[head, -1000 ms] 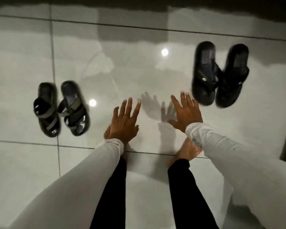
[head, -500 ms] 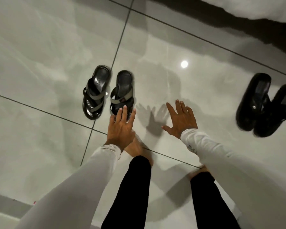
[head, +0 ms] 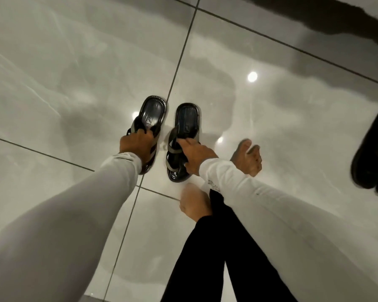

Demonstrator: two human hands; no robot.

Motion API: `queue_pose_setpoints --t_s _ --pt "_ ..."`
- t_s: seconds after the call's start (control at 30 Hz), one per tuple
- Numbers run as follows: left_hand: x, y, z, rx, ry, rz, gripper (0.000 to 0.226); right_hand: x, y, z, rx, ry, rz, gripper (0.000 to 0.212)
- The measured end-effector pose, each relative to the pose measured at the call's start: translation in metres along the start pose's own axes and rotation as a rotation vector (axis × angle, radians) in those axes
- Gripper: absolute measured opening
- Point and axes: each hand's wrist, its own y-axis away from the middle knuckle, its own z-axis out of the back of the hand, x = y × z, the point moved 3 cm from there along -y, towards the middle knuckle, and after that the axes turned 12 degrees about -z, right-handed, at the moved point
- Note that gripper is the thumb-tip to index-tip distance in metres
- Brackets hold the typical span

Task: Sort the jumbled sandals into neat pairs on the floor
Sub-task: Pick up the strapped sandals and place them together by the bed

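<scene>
A second ago both hands hover flat and spread above bare floor (head: 74, 62), holding nothing; now each is down on a sandal of the grey-strapped pair. Taking the dark grout line (head: 179, 62) that runs away from the person as the landmark: the left sandal (head: 153, 114) lies across that line, its heel end pointing away, and the left hand (head: 138, 144) has its fingers curled around the straps at mid-shoe. The right sandal (head: 187, 120) sits just to the right of the line, close beside its mate and roughly parallel to it, with the right hand (head: 194, 155) closed over its straps. Whether either sole is lifted off the tile is hard to tell from this angle; both look to be resting on it.

The black pair (head: 373, 153) lies well to the right of the line, cut off by the frame edge, its two shoes touching.

So the sorting looks nearly finished: both pairs are already matched, and this double grasp reads as a final tidy, probably squaring or moving the strapped pair together.
</scene>
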Motion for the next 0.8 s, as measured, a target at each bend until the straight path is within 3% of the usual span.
queue_pose_setpoints --t_s 0.07,0.23,0.5,0.8 --pt "0.005 -0.01 -0.002 0.08 -0.039 0.003 0.031 0.003 -0.016 -0.004 0.012 0.046 -0.021 0.065" --pt "-0.013 -0.025 0.006 0.018 -0.108 -0.108 0.026 -0.006 -0.029 0.006 -0.219 -0.069 -0.068 0.029" --pt "-0.074 -0.055 0.067 -0.164 -0.078 -0.258 0.026 -0.06 -0.023 0.051 -0.326 -0.102 -0.095 0.031" --pt "-0.123 -0.099 0.115 -0.175 -0.167 -0.307 0.028 -0.117 -0.03 0.113 -0.38 -0.12 -0.131 0.031"
